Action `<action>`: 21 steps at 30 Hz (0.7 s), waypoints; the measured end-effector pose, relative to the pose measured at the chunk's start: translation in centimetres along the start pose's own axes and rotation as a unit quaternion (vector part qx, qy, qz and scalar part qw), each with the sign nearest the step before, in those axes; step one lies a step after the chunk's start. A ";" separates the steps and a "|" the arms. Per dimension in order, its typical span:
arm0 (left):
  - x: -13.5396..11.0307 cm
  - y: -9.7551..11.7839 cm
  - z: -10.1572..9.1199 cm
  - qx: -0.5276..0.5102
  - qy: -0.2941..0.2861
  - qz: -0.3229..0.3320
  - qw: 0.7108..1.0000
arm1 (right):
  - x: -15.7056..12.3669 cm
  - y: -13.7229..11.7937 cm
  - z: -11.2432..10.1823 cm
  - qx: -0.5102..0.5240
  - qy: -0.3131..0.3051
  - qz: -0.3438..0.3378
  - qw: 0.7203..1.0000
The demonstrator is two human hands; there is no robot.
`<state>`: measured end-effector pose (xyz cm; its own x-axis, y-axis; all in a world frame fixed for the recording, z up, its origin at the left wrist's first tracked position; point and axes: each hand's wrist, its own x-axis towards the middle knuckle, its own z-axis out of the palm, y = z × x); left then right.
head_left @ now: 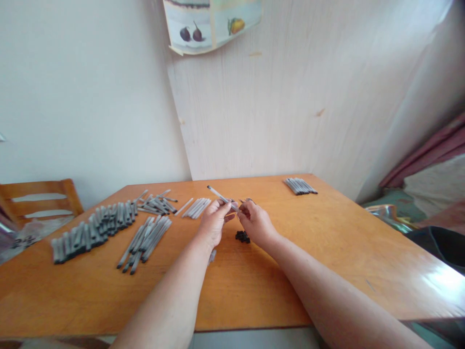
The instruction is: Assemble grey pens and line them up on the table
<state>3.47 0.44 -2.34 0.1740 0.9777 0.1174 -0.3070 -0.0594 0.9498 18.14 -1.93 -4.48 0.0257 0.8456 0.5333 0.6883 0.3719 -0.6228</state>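
Both my hands meet over the middle of the orange wooden table (327, 252). My left hand (213, 222) pinches a thin grey pen-like stick (219, 195) that points up and to the left. My right hand (256, 223) is closed on the stick's near end, its fingertips touching those of the left hand. A small heap of tiny black pieces (242, 236) lies on the table just below my right hand. One more grey stick (212, 255) lies under my left wrist.
Several grey sticks lie in rows and bundles on the left: a long row (90, 231), a bundle (145, 239), a loose group (157, 205), and a small set (196, 207). Another bundle (300, 185) is at the far right. A wooden chair (38, 198) stands left.
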 end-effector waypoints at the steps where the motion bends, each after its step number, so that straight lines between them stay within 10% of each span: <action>1: 0.0 0.0 0.0 0.008 0.001 0.003 1.000 | 0.0 0.0 0.0 -0.001 -0.006 0.003 1.000; 21: 0.3 -0.7 -0.2 0.167 -0.018 0.084 0.982 | 1.1 0.8 -2.0 0.115 0.083 0.072 0.987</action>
<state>3.55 0.80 -3.01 0.1826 0.9411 0.2847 -0.0106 -0.2877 0.9577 20.18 -1.46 -3.30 0.2422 0.8290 0.5042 0.4871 0.3456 -0.8021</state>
